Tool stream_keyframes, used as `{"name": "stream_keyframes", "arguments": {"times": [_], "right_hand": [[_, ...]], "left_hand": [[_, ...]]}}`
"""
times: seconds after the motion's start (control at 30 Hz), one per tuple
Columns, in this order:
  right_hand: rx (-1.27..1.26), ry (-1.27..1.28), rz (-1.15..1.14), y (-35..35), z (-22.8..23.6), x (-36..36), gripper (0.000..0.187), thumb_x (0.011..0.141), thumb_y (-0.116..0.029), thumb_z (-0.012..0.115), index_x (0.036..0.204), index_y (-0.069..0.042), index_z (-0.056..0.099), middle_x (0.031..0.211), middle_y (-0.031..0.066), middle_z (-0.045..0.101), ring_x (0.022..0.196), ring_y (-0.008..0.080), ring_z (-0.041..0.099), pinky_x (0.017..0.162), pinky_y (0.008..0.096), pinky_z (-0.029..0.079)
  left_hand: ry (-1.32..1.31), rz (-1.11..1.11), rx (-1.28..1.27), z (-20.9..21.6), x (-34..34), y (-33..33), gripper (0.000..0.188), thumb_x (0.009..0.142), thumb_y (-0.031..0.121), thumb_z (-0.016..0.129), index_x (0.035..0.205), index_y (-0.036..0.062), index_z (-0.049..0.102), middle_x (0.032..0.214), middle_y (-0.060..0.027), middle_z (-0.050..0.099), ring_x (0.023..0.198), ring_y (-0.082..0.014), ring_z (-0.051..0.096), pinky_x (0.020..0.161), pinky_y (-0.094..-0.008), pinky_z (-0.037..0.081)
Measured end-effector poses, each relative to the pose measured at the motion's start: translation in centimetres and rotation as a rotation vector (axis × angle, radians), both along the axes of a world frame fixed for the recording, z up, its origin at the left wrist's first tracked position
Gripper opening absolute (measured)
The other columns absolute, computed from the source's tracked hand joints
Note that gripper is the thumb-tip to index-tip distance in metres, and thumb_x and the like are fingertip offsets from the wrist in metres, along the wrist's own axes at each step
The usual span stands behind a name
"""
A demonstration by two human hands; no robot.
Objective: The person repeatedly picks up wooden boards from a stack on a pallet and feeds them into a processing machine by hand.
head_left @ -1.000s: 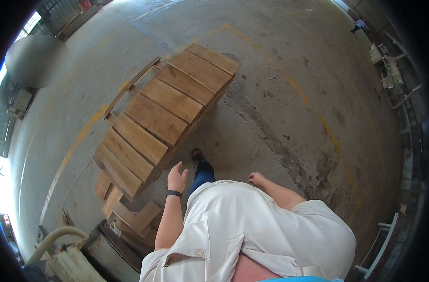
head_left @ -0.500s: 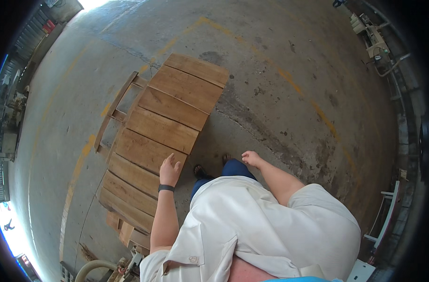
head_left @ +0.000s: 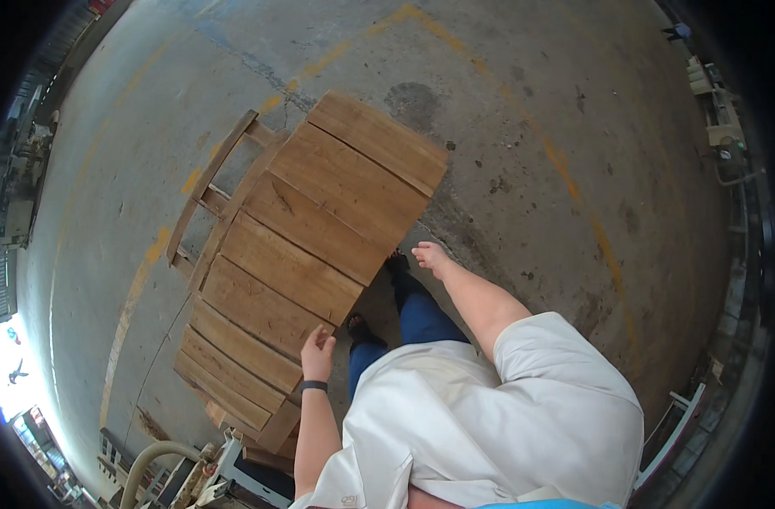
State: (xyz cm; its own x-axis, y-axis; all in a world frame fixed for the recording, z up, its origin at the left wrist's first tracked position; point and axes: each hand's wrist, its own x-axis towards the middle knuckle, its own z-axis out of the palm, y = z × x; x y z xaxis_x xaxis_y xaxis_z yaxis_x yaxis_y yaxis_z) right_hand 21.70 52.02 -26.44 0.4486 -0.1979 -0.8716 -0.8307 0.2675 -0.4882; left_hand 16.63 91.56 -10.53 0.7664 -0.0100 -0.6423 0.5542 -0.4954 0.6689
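Wide brown wooden boards (head_left: 298, 257) lie side by side, forming a table-high surface in front of me and to the left. My left hand (head_left: 318, 355), with a dark band on its wrist, is over or beside the near right edge of the boards. Its fingers are loosely bent and apart, and I see nothing in them. My right hand (head_left: 430, 257) hangs in the air to the right of the boards, empty, its fingers partly spread. I cannot tell whether the left hand touches the wood.
Along the boards' far left side runs a wooden rail frame (head_left: 211, 188). Below their near end are wood pieces, a pale hose (head_left: 146, 462) and machine parts. Faded yellow lines (head_left: 566, 161) mark the stained concrete floor (head_left: 523, 220). Equipment (head_left: 718, 110) stands along the right wall.
I have stepped forward along the boards, one foot ahead of the other. My left hand is now nearer their close end; my right hand has swung forward.
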Motion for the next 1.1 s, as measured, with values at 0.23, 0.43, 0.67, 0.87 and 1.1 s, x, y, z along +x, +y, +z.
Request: {"name": "stream_keyframes", "arguments": {"times": [0.23, 0.43, 0.67, 0.87, 1.1], "right_hand": [[0.034, -0.037, -0.397, -3.6, -5.6, 9.5, 0.052, 0.091, -0.023, 0.071, 0.136, -0.005, 0.051, 0.129, 0.0115, 0.06, 0.114, 0.0236, 0.059, 0.087, 0.0374, 0.051], [0.087, -0.024, -0.305, -2.9, -3.0, 7.9, 0.021, 0.095, -0.024, 0.067, 0.112, -0.012, 0.061, 0.094, -0.0027, 0.067, 0.076, 0.0118, 0.06, 0.06, 0.0262, 0.048], [0.662, -0.059, -0.064, 3.3, 6.9, 4.4, 0.036, 0.092, -0.021, 0.073, 0.124, -0.009, 0.062, 0.112, 0.0024, 0.07, 0.097, 0.0155, 0.067, 0.081, 0.0313, 0.056], [-0.203, -0.298, 0.599, -7.1, 0.2, 7.7, 0.036, 0.072, -0.012, 0.081, 0.105, -0.007, 0.071, 0.105, 0.0118, 0.069, 0.101, 0.0238, 0.066, 0.091, 0.0366, 0.053], [-1.027, -0.055, 0.897, -14.9, -2.5, 21.7, 0.126, 0.067, -0.044, 0.089, 0.16, -0.011, 0.011, 0.164, 0.0214, 0.016, 0.15, 0.0412, 0.019, 0.122, 0.0516, 0.019]], "left_hand": [[0.242, 0.181, -0.206, -3.6, 2.9, -9.3, 0.049, 0.094, 0.011, 0.068, 0.14, 0.0001, 0.053, 0.128, -0.0138, 0.065, 0.11, -0.0203, 0.065, 0.092, -0.033, 0.054], [0.589, 0.524, -0.41, -5.5, 7.3, -14.8, 0.058, 0.096, 0.015, 0.067, 0.147, 0.0021, 0.044, 0.129, -0.013, 0.065, 0.113, -0.0234, 0.064, 0.096, -0.0339, 0.052], [0.66, 1.015, -0.892, -9.4, 8.5, -15.6, 0.047, 0.096, 0.014, 0.066, 0.139, 0.004, 0.05, 0.137, -0.0128, 0.06, 0.122, -0.0311, 0.059, 0.104, -0.0489, 0.049], [0.358, 1.222, -0.836, -8.6, 9.6, -14.4, 0.027, 0.096, 0.011, 0.066, 0.122, 0.0063, 0.06, 0.119, -0.0094, 0.068, 0.112, -0.0288, 0.065, 0.101, -0.0516, 0.053], [0.25, 1.246, -0.884, -4.5, 11.5, -10.5, 0.032, 0.092, 0.012, 0.07, 0.123, 0.0078, 0.061, 0.123, -0.0089, 0.068, 0.114, -0.027, 0.064, 0.096, -0.0462, 0.056]]}}
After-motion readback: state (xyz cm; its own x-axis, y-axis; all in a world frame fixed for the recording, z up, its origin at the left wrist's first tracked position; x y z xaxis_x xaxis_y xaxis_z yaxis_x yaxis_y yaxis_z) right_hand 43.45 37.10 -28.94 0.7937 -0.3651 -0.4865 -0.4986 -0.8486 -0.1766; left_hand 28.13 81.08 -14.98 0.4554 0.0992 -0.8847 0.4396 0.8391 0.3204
